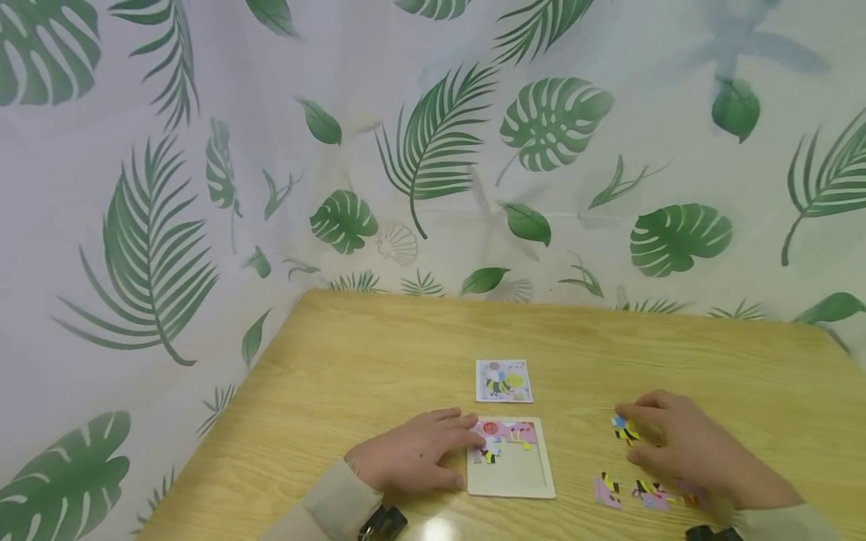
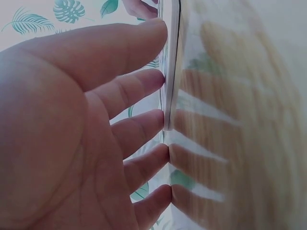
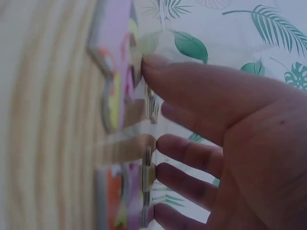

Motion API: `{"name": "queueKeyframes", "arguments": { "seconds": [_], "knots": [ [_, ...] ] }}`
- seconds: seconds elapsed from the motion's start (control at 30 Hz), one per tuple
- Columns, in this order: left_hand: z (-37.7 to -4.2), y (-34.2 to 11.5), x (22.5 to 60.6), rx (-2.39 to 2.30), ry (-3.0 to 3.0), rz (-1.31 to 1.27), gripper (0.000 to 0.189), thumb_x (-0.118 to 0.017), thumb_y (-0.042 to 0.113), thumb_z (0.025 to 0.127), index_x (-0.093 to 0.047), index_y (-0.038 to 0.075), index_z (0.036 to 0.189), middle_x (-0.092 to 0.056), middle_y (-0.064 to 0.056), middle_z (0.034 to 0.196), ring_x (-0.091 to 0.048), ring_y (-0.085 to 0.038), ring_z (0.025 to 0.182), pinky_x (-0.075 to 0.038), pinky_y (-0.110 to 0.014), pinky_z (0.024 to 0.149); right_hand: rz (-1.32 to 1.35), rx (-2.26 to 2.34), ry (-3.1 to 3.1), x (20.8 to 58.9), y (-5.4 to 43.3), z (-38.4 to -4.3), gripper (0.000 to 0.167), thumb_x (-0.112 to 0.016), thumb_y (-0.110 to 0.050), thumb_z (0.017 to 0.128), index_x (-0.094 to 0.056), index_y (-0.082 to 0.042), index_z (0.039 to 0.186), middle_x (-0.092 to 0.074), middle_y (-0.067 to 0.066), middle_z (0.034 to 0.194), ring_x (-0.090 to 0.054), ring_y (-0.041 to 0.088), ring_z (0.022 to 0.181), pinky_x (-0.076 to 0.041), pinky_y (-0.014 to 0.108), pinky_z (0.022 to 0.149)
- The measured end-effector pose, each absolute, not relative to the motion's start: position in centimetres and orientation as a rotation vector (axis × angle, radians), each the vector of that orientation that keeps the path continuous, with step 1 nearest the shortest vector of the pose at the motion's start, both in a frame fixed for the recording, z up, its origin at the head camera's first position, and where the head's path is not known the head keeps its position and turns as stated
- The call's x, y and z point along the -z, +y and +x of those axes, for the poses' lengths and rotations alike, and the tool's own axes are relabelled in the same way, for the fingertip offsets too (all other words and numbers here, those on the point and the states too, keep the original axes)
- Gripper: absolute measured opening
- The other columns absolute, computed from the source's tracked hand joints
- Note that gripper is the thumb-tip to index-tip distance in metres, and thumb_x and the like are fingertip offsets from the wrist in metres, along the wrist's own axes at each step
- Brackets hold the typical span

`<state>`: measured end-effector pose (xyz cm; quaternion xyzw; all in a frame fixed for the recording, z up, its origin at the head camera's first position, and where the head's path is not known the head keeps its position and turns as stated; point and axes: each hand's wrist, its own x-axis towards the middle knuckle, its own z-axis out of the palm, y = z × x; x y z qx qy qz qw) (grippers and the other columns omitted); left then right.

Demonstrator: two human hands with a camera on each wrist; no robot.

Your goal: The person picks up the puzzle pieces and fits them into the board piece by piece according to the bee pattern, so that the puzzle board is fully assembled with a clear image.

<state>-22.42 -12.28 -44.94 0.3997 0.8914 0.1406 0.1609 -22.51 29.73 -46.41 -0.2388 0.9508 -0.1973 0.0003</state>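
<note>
A square wooden jigsaw tray (image 1: 510, 494) lies on the table, with puzzle pieces (image 1: 517, 432) along its top and upper left. My left hand (image 1: 419, 451) rests at the tray's left side, fingertips on its upper left part; the left wrist view shows the thumb and fingers extended against the tray edge (image 2: 171, 72). To the right, my right hand (image 1: 697, 443) spans a loose bee-patterned piece (image 1: 624, 428), thumb and fingers apart. In the right wrist view its fingertips touch down among loose pieces (image 3: 112, 43). Part of that group is hidden under the hand.
Above the tray lies a square picture card (image 1: 504, 381) showing a bee. Nearer the front right are a pink-and-yellow piece (image 1: 607, 491) and another piece (image 1: 651, 496). A leaf-patterned curtain (image 1: 433, 225) hangs behind and left of the wooden table (image 1: 379, 361).
</note>
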Motion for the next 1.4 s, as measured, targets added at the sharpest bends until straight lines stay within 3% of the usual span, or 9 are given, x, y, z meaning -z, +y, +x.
{"name": "queueKeyframes", "arguments": {
  "seconds": [0.3,0.77,0.93,1.4],
  "knots": [
    [-22.46,-12.55,44.97,-0.425,2.539,1.143,0.056,-0.062,0.044,0.099,-0.050,0.027,0.150,-0.030,0.004,0.164,-0.022,-0.024,0.152,-0.023,-0.043,0.121,-0.671,0.575,2.987,46.21,29.01,-22.87,0.053,-0.083,-0.038,0.082,-0.071,-0.010,0.125,-0.060,0.008,0.119,-0.058,0.037,0.106,-0.053,0.056,0.082],
    [-22.52,-12.57,44.98,-0.419,2.557,1.143,0.055,-0.063,0.041,0.098,-0.051,0.026,0.150,-0.030,0.003,0.164,-0.021,-0.023,0.152,-0.021,-0.043,0.121,-0.683,0.612,2.982,46.03,28.96,-22.95,0.046,-0.084,-0.042,0.081,-0.073,-0.016,0.117,-0.060,0.011,0.123,-0.056,0.042,0.111,-0.049,0.063,0.087],
    [-22.50,-12.57,44.93,-0.418,2.561,1.159,0.055,-0.064,0.041,0.098,-0.051,0.026,0.149,-0.031,0.002,0.163,-0.022,-0.024,0.152,-0.022,-0.043,0.121,-0.700,0.621,2.956,45.79,29.09,-22.88,0.046,-0.084,-0.040,0.081,-0.072,-0.016,0.118,-0.060,0.011,0.123,-0.056,0.041,0.112,-0.049,0.062,0.088],
    [-22.49,-12.51,45.06,-0.408,2.542,1.181,0.056,-0.063,0.042,0.098,-0.050,0.024,0.150,-0.031,0.001,0.164,-0.022,-0.025,0.152,-0.020,-0.042,0.121,-0.694,0.541,2.979,46.63,29.22,-23.53,0.040,-0.085,-0.047,0.078,-0.070,-0.017,0.100,-0.062,0.003,0.112,-0.059,0.035,0.105,-0.049,0.059,0.089]
  ]
}}
